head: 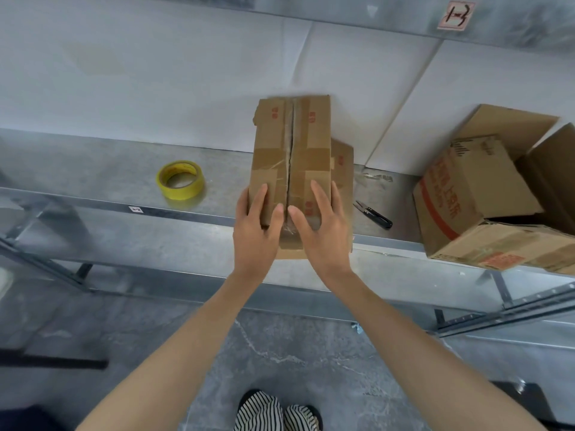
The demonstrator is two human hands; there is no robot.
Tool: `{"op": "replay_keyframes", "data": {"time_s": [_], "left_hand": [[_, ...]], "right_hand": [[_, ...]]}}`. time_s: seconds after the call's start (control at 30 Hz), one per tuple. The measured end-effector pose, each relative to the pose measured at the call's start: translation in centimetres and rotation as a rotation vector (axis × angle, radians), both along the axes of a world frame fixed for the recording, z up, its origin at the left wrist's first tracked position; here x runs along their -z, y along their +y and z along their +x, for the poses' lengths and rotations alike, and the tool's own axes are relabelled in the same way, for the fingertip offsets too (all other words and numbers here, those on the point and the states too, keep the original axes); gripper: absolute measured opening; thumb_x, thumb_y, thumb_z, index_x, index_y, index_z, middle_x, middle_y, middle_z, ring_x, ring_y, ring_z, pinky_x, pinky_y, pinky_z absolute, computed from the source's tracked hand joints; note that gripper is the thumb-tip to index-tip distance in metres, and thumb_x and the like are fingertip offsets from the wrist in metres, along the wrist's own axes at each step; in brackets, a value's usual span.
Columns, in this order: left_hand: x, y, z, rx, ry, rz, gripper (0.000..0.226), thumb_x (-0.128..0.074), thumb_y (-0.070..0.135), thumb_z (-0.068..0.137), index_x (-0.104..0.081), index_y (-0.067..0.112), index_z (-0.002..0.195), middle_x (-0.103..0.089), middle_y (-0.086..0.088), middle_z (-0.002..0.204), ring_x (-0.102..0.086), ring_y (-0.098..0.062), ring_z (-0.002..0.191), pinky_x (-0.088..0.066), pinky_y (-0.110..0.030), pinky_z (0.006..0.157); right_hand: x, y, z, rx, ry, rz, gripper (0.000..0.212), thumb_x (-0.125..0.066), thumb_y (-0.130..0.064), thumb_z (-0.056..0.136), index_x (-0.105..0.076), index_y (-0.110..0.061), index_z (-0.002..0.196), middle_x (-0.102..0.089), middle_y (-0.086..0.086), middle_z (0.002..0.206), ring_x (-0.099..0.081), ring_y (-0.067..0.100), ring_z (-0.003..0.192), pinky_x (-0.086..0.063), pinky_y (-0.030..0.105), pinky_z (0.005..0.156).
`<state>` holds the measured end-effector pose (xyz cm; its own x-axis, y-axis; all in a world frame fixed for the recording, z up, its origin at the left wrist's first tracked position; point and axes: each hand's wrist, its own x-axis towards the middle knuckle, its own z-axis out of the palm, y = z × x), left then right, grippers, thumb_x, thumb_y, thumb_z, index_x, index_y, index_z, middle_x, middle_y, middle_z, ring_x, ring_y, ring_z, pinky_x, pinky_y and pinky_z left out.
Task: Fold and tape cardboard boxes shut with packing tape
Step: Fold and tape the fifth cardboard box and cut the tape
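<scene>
A brown cardboard box (292, 150) with red print stands on the metal shelf (124, 169), its two top flaps folded shut with a seam down the middle. My left hand (256, 225) lies flat on the near left flap. My right hand (320, 225) lies flat on the near right flap, fingers straight. Both thumbs meet at the seam. Old tape patches cross the top. A yellow roll of packing tape (180, 184) lies on the shelf to the left of the box, apart from both hands.
Small black snips (373, 214) lie on the shelf just right of the box. Further right, a pile of open cardboard boxes (485, 194) fills the shelf end. A white wall runs behind the shelf. Concrete floor and my striped shoes lie below.
</scene>
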<state>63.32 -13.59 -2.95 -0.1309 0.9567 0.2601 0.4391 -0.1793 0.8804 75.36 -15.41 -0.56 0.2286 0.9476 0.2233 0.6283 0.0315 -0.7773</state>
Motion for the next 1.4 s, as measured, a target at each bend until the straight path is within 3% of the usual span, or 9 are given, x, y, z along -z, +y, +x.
{"op": "replay_keyframes", "data": {"time_s": [0.13, 0.27, 0.4, 0.47, 0.67, 0.8, 0.93, 1.13, 1.4], "left_hand": [[0.4, 0.3, 0.4, -0.086, 0.047, 0.050, 0.057, -0.038, 0.047, 0.090, -0.056, 0.013, 0.132, -0.048, -0.012, 0.140, -0.058, -0.024, 0.112, -0.053, -0.034, 0.089], [0.8, 0.9, 0.2, -0.090, 0.113, 0.173, 0.047, -0.037, 0.038, 0.096, -0.064, 0.011, 0.123, -0.057, -0.016, 0.131, -0.065, -0.026, 0.098, -0.056, -0.032, 0.078], [0.7, 1.6, -0.3, -0.069, 0.129, 0.257, 0.042, -0.035, 0.030, 0.100, -0.065, 0.009, 0.120, -0.061, -0.017, 0.127, -0.064, -0.024, 0.107, -0.055, -0.034, 0.085], [0.1, 1.4, -0.5, -0.065, 0.097, 0.269, 0.042, -0.035, 0.028, 0.100, -0.066, 0.008, 0.119, -0.063, -0.012, 0.125, -0.062, -0.013, 0.108, -0.049, -0.020, 0.090], [-3.2, 1.7, -1.5, 0.040, -0.152, -0.124, 0.042, -0.046, 0.033, 0.098, -0.046, 0.026, 0.140, -0.057, 0.014, 0.125, -0.055, 0.000, 0.105, -0.043, -0.018, 0.092], [-4.3, 2.3, -1.8, 0.232, -0.450, -0.262, 0.060, -0.050, 0.031, 0.097, -0.022, 0.033, 0.150, -0.048, 0.010, 0.140, -0.051, -0.005, 0.123, -0.040, -0.034, 0.108], [-4.9, 1.5, -0.7, 0.144, -0.462, -0.187, 0.057, -0.044, 0.026, 0.098, -0.019, 0.033, 0.149, -0.036, 0.004, 0.148, -0.041, -0.012, 0.132, -0.034, -0.039, 0.112], [-5.9, 0.4, 1.6, -0.070, -0.410, -0.139, 0.056, -0.036, 0.027, 0.101, -0.012, 0.025, 0.152, -0.013, 0.002, 0.158, -0.017, -0.014, 0.143, -0.017, -0.030, 0.116], [-6.4, 1.5, 1.9, -0.035, -0.345, -0.179, 0.071, -0.057, 0.035, 0.091, -0.022, 0.019, 0.150, -0.029, -0.005, 0.152, -0.031, -0.019, 0.139, -0.027, -0.037, 0.115]], "right_hand": [[0.5, 0.2, 0.2, 0.045, -0.043, 0.087, 0.048, -0.050, -0.042, 0.096, -0.046, -0.028, 0.140, -0.025, 0.004, 0.157, -0.039, 0.012, 0.132, -0.036, 0.019, 0.096], [0.8, 0.5, 0.2, 0.070, -0.056, 0.182, 0.043, -0.037, -0.038, 0.099, -0.055, -0.020, 0.134, -0.038, 0.013, 0.150, -0.065, 0.018, 0.105, -0.050, 0.022, 0.081], [1.0, 0.7, 0.5, 0.085, -0.026, 0.190, 0.043, -0.034, -0.035, 0.100, -0.057, -0.018, 0.132, -0.041, 0.011, 0.148, -0.051, 0.017, 0.127, -0.052, 0.031, 0.090], [0.5, 0.6, 0.9, 0.092, -0.022, 0.185, 0.039, -0.037, -0.032, 0.101, -0.057, -0.019, 0.131, -0.042, 0.008, 0.148, -0.064, 0.013, 0.103, -0.051, 0.022, 0.074], [-1.5, 0.3, 3.0, 0.010, 0.050, 0.171, 0.034, -0.043, -0.021, 0.100, -0.059, -0.013, 0.129, -0.056, 0.007, 0.136, -0.059, -0.002, 0.074, -0.043, 0.008, 0.073], [-2.8, 0.6, 3.0, -0.030, 0.149, 0.084, 0.033, -0.048, -0.020, 0.099, -0.058, -0.015, 0.130, -0.058, -0.004, 0.131, -0.049, -0.024, 0.096, -0.035, -0.002, 0.084], [-4.5, 1.4, 3.2, -0.054, 0.187, 0.025, 0.039, -0.056, -0.034, 0.094, -0.056, -0.021, 0.131, -0.057, -0.015, 0.122, -0.048, -0.010, 0.105, -0.031, -0.004, 0.087], [-7.7, 4.0, 3.8, -0.095, 0.141, 0.026, 0.026, -0.061, -0.040, 0.090, -0.063, -0.025, 0.111, -0.062, -0.023, 0.099, -0.056, -0.010, 0.091, -0.042, 0.006, 0.077], [-6.3, 1.1, 1.8, 0.099, -0.317, 0.128, 0.055, -0.049, -0.060, 0.082, -0.062, -0.023, 0.120, -0.041, 0.009, 0.144, -0.031, 0.031, 0.137, -0.027, 0.051, 0.109]]}}
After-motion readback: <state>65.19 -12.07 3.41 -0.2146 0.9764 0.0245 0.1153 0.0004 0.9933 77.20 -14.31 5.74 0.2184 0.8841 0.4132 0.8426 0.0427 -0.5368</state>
